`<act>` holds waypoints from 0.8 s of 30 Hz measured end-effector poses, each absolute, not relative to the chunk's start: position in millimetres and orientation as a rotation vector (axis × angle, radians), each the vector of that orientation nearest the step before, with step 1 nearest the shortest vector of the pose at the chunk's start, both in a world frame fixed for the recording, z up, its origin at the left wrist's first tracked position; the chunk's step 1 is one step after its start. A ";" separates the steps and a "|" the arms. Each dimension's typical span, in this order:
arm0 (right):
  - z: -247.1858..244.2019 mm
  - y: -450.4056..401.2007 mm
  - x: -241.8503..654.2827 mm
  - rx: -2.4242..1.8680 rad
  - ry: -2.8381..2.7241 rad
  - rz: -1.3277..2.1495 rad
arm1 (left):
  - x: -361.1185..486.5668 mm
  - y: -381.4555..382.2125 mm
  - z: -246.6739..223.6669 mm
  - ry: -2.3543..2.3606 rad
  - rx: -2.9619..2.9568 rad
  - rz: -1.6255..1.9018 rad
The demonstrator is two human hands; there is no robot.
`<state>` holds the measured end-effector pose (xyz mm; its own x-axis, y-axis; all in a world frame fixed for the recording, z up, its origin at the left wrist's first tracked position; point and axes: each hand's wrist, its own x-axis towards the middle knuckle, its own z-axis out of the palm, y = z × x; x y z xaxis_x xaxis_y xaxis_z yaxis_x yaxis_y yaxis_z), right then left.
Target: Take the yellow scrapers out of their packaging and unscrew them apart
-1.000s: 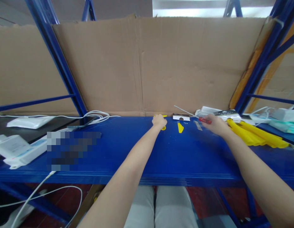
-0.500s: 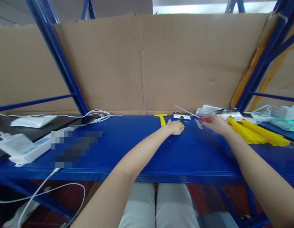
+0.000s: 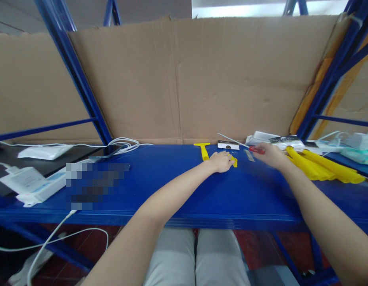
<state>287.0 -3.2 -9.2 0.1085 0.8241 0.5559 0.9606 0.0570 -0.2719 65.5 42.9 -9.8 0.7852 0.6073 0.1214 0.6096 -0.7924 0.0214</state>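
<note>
The left hand (image 3: 221, 162) has moved off the yellow scraper (image 3: 204, 152) and covers part of a yellow piece (image 3: 235, 162) on the worktop (image 3: 225, 198), apparently the focus now; its grip cannot be told. The right hand (image 3: 270, 155) holds a red screwdriver (image 3: 257, 150) near a flat strip (image 3: 249, 155).

The hands (image 3: 221, 162) and forearms (image 3: 178, 191) are bare; the trousers (image 3: 173, 254) look plain, probably light grey.
</note>
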 end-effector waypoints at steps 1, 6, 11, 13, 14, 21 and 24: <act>-8.6 -3.9 286.3 -1.791 -1.741 -0.294 | 59.3 43.8 -5.8 -1.021 -2.943 -0.212; -7.1 -5.6 280.2 -1.791 -1.745 -0.268 | 3.3 48.7 23.2 -1.171 -2.942 -0.176; -10.9 -5.2 252.6 -1.583 -1.897 -0.098 | -68.1 57.5 37.8 -1.750 -2.448 -0.317; -12.8 -6.5 235.5 -1.515 -2.001 0.038 | -89.1 61.7 35.7 -1.970 -2.224 -0.370; -13.7 -7.6 226.8 -1.491 -2.056 0.105 | -96.8 63.6 33.8 -2.033 -2.156 -0.391; -21.5 -13.4 187.9 -1.295 -2.341 0.166 | -105.5 65.6 26.2 -2.096 -2.140 -0.417; -27.7 -10.6 182.6 -1.288 -2.335 0.136 | -102.0 63.7 26.0 -2.085 -2.146 -0.436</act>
<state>182.6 -10.6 -27.7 -0.4506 0.8209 0.3509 0.7746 0.5549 -0.3035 -102.0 63.7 26.0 0.0108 0.9585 0.2847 0.9923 -0.0454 0.1151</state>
